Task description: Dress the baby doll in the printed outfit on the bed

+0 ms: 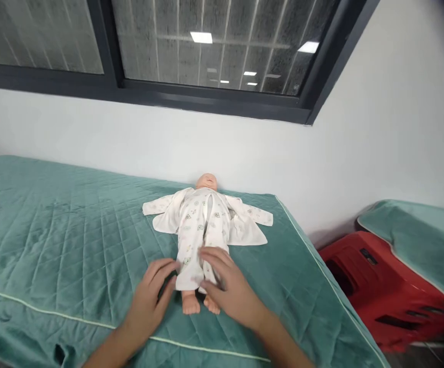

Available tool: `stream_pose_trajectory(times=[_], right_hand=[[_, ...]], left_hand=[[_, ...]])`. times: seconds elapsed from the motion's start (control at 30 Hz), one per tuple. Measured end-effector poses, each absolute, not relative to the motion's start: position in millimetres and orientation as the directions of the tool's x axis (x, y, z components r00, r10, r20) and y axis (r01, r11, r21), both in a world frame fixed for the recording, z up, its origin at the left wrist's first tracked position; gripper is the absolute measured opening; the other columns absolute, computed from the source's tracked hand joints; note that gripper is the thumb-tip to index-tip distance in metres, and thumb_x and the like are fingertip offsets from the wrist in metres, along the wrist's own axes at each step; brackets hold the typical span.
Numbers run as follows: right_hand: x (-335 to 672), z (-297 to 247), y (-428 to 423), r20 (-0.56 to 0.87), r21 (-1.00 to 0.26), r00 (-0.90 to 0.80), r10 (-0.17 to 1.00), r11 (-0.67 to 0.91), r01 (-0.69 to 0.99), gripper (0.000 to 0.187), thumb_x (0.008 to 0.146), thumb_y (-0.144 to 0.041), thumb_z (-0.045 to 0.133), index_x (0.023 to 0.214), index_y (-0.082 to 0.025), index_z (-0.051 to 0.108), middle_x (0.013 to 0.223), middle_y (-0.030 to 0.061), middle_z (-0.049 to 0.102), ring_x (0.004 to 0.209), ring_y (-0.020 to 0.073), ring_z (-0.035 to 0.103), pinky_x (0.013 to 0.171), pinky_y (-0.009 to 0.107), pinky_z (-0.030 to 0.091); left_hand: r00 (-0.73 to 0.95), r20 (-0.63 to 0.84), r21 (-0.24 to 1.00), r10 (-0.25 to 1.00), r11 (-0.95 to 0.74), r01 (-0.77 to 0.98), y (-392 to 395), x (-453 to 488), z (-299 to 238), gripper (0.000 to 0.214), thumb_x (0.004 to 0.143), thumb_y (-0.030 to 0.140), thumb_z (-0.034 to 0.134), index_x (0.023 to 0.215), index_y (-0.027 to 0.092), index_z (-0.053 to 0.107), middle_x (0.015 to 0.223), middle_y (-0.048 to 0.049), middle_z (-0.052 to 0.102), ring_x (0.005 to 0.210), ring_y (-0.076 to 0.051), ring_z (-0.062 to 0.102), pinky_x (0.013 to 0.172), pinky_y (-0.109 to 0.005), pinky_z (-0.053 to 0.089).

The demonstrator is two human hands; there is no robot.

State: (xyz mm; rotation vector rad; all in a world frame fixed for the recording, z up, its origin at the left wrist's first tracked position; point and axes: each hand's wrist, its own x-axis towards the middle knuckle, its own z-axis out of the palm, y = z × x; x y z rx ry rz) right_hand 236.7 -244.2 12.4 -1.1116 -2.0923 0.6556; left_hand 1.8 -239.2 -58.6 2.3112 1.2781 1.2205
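Note:
A baby doll (207, 181) lies on its back, head toward the wall, on a green quilted cover (91, 240). White patterned baby trousers (191, 240) cover its body from the chest to the ankles, and both bare feet stick out below. Under the doll, a white baby jacket (252, 231) is spread with its sleeves out to the sides. My left hand (148, 294) is beside the trouser leg at image left, thumb and fingers apart, fingertips at its edge. Slightly blurred, my right hand (233, 289) reaches over the other leg with fingers spread, partly hiding it.
The white wall (160, 138) rises behind the cover, with a dark-framed window (214, 97) above. At the right stands a red plastic piece (382, 286), partly under another green cover (421, 240). The cover's piped edge (202, 349) runs along the front.

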Motion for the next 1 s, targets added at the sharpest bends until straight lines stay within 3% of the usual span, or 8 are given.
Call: stream_pose_trajectory(times=[0.13, 0.27, 0.33, 0.47, 0.6, 0.77, 0.9, 1.0], right_hand=[[213.0, 27.0, -272.2, 0.230, -0.531, -0.376, 0.898, 0.439, 0.724, 0.033, 0.080, -0.012, 0.064, 0.112, -0.022, 0.062, 0.115, 0.0054, 0.064, 0.111, 0.0226, 0.054, 0.101, 0.040, 0.042], [196.2, 20.6, -270.8, 0.194, -0.288, -0.329, 0.924, 0.374, 0.882, 0.015, 0.086, -0.012, 0.052, 0.095, -0.018, 0.062, 0.103, 0.0100, 0.065, 0.102, 0.0272, 0.055, 0.094, 0.048, 0.040], [191.3, 13.9, -267.0, 0.199, -0.247, -0.319, 0.927, 0.363, 0.899, 0.014, 0.088, -0.012, 0.049, 0.092, -0.018, 0.061, 0.100, 0.0107, 0.065, 0.099, 0.0277, 0.054, 0.092, 0.049, 0.038], [192.4, 4.7, -262.5, 0.256, -0.344, -0.303, 0.918, 0.379, 0.859, 0.014, 0.085, -0.009, 0.049, 0.087, -0.020, 0.058, 0.092, 0.0053, 0.064, 0.093, 0.0231, 0.054, 0.091, 0.045, 0.035], [198.9, 8.3, -265.7, 0.307, -0.495, -0.249, 0.919, 0.377, 0.782, 0.018, 0.078, -0.004, 0.051, 0.085, -0.020, 0.054, 0.086, 0.0004, 0.061, 0.090, 0.0186, 0.052, 0.089, 0.037, 0.036], [201.8, 22.1, -282.2, 0.292, -0.494, -0.359, 0.887, 0.461, 0.737, 0.020, 0.077, -0.002, 0.051, 0.084, -0.021, 0.054, 0.086, 0.0008, 0.059, 0.091, 0.0192, 0.051, 0.091, 0.037, 0.038], [217.6, 28.1, -293.1, 0.278, -0.553, -0.411, 0.868, 0.494, 0.671, 0.022, 0.089, -0.008, 0.047, 0.097, -0.024, 0.059, 0.098, 0.0025, 0.061, 0.099, 0.0197, 0.054, 0.100, 0.041, 0.039], [236.8, 19.0, -295.8, 0.331, -0.660, -0.255, 0.908, 0.416, 0.626, 0.034, 0.088, -0.005, 0.042, 0.112, -0.025, 0.057, 0.115, 0.0060, 0.060, 0.111, 0.0204, 0.054, 0.099, 0.039, 0.044]], left_hand=[[0.219, 0.503, 0.613, 0.836, -0.524, 0.591, -270.0, 7.7, -69.6, 0.034, 0.093, 0.023, 0.047, 0.127, 0.027, 0.054, 0.125, -0.0098, 0.060, 0.116, -0.023, 0.059, 0.098, -0.045, 0.053], [0.140, 0.491, 0.652, 0.860, -0.470, 0.595, -264.6, 20.0, -73.3, 0.029, 0.093, 0.023, 0.045, 0.120, 0.023, 0.056, 0.115, -0.0099, 0.064, 0.108, -0.025, 0.062, 0.094, -0.048, 0.054], [0.096, 0.505, 0.665, 0.858, -0.457, 0.591, -261.2, 23.7, -72.8, 0.027, 0.093, 0.022, 0.042, 0.115, 0.022, 0.058, 0.110, -0.0092, 0.066, 0.103, -0.024, 0.064, 0.091, -0.048, 0.055], [0.104, 0.548, 0.637, 0.830, -0.495, 0.591, -265.2, 21.8, -68.8, 0.024, 0.095, 0.022, 0.042, 0.110, 0.024, 0.060, 0.104, -0.0064, 0.067, 0.098, -0.021, 0.065, 0.086, -0.040, 0.056], [0.202, 0.657, 0.493, 0.726, -0.617, 0.613, -278.8, 10.8, -63.0, 0.027, 0.093, 0.016, 0.048, 0.115, 0.027, 0.060, 0.103, -0.0046, 0.067, 0.094, -0.019, 0.064, 0.084, -0.035, 0.054], [0.325, 0.673, 0.367, 0.665, -0.681, 0.634, -292.0, 0.0, -55.1, 0.040, 0.091, 0.009, 0.047, 0.124, 0.029, 0.055, 0.100, -0.0052, 0.068, 0.088, -0.019, 0.064, 0.079, -0.034, 0.052], [0.379, 0.631, 0.355, 0.677, -0.687, 0.634, -299.0, 3.7, -44.2, 0.033, 0.091, 0.016, 0.052, 0.122, 0.026, 0.055, 0.100, -0.0068, 0.068, 0.090, -0.021, 0.064, 0.081, -0.036, 0.052], [0.388, 0.628, 0.377, 0.674, -0.700, 0.606, -299.9, 17.3, -30.7, 0.028, 0.092, 0.018, 0.051, 0.119, 0.024, 0.055, 0.103, -0.0089, 0.066, 0.094, -0.023, 0.063, 0.084, -0.038, 0.052]])
